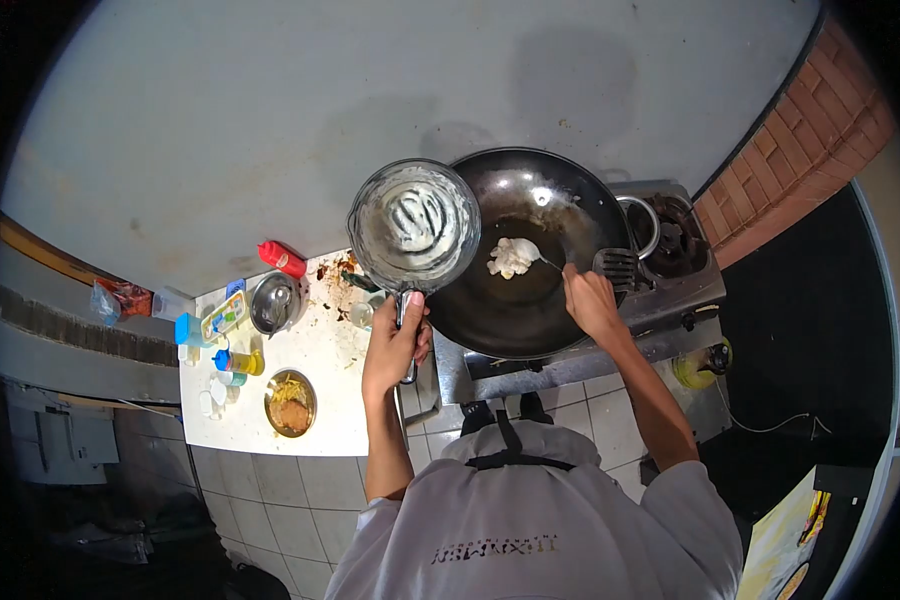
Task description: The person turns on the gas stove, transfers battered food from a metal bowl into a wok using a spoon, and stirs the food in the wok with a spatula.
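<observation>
My left hand (394, 342) is closed around the handle of a saucepan (415, 262), tilted so that its inside shows, streaked with white residue. The pan overlaps the left rim of a large dark wok (490, 325) on the stove. My right hand (590, 302) grips a spoon (547, 262) over the wok. A lump of white, creamy food (511, 258) lies in the wok's middle, at the spoon's tip. Beside my right hand, a slotted spatula (616, 266) rests at the wok's right rim.
Left of the stove, a white table (315, 400) carries a metal bowl (271, 304), a steel plate of food (290, 404), a red bottle (282, 259), a blue-capped bottle (240, 362) and scattered scraps. A second burner (672, 238) is at the right. A gas cylinder (700, 366) stands below.
</observation>
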A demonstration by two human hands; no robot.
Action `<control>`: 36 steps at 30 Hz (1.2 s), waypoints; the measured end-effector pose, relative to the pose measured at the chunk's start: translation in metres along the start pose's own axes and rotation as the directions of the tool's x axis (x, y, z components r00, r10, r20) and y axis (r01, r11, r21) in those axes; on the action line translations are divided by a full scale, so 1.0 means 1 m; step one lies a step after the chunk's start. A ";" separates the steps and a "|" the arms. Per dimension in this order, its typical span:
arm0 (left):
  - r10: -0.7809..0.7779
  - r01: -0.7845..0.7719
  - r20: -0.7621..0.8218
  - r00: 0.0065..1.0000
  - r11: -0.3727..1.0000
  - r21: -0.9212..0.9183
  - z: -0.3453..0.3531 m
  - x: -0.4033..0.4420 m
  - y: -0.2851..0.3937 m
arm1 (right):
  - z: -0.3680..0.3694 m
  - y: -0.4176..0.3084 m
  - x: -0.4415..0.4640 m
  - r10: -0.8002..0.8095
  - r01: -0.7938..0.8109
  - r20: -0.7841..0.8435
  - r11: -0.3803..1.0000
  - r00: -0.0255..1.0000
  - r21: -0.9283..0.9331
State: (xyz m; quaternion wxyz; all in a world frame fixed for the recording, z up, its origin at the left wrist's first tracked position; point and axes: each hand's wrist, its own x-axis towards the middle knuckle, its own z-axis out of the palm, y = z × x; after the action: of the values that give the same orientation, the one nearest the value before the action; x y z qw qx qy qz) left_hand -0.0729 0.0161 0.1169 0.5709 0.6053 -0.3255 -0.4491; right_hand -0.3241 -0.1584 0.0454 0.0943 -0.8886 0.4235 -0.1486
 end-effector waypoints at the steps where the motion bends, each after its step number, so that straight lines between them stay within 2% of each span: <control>1: -0.008 0.008 0.013 1.000 1.000 0.002 -0.001 0.000 0.001 | -0.002 -0.001 0.000 0.018 -0.018 -0.011 1.000 1.000 0.011; 9: 0.017 -0.016 0.013 1.000 1.000 -0.023 0.002 -0.001 -0.001 | 0.001 0.003 -0.001 0.018 -0.017 -0.014 0.999 1.000 0.036; 12: -0.006 0.006 0.005 1.000 1.000 -0.029 0.002 -0.001 0.000 | 0.000 0.000 -0.001 -0.027 0.027 0.026 1.000 0.999 -0.003; 14: -0.013 0.013 -0.003 1.000 1.000 0.001 0.002 -0.003 0.002 | -0.001 -0.004 -0.001 0.013 -0.014 0.023 1.000 1.000 0.024; 36: -0.005 0.006 0.006 1.000 0.999 -0.045 0.000 -0.007 0.002 | 0.007 0.003 0.012 -0.018 0.022 0.061 0.998 0.998 -0.054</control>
State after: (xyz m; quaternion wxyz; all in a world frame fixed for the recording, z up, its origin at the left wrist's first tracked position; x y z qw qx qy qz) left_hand -0.0752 0.0220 0.1199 0.5822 0.5917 -0.3154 -0.4598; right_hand -0.3165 -0.1696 0.0405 0.0815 -0.8992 0.4154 -0.1109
